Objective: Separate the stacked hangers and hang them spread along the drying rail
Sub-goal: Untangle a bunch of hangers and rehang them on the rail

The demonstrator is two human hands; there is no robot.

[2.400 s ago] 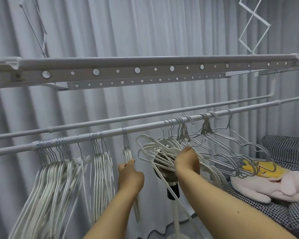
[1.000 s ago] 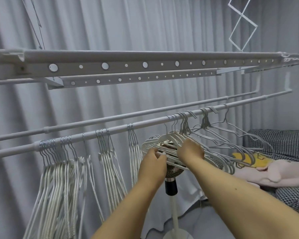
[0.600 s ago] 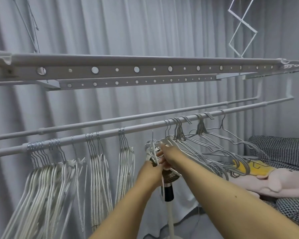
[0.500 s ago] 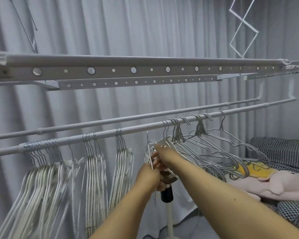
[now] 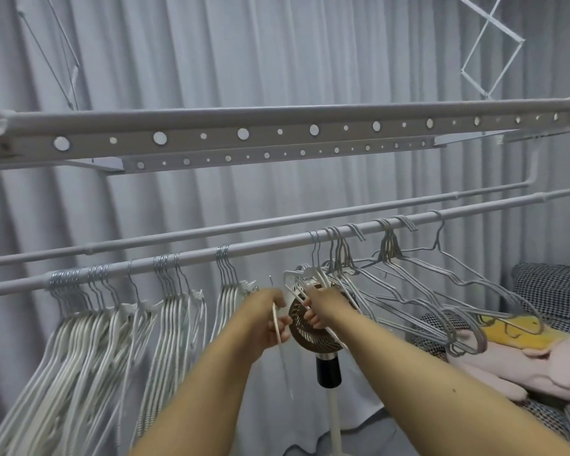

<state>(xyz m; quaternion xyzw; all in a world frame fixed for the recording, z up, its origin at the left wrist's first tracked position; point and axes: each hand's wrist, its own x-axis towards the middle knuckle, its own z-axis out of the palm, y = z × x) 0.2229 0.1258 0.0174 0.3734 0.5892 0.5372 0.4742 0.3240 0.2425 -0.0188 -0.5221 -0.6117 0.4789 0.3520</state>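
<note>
Head view: at frame centre my left hand [image 5: 266, 319] pinches one white hanger [image 5: 276, 319], just below the rail [image 5: 264, 246]. Just right, my right hand [image 5: 323, 307] grips the stacked hangers [image 5: 301, 281] hooked on that rail.

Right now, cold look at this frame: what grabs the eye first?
Two bare forearms reach up centre frame: the left hand grips a single white hanger off the rail, the right hand holds the tangled stack. Behind them the drying rail carries tight hanger bunches at left and splayed wire hangers at right.
</note>
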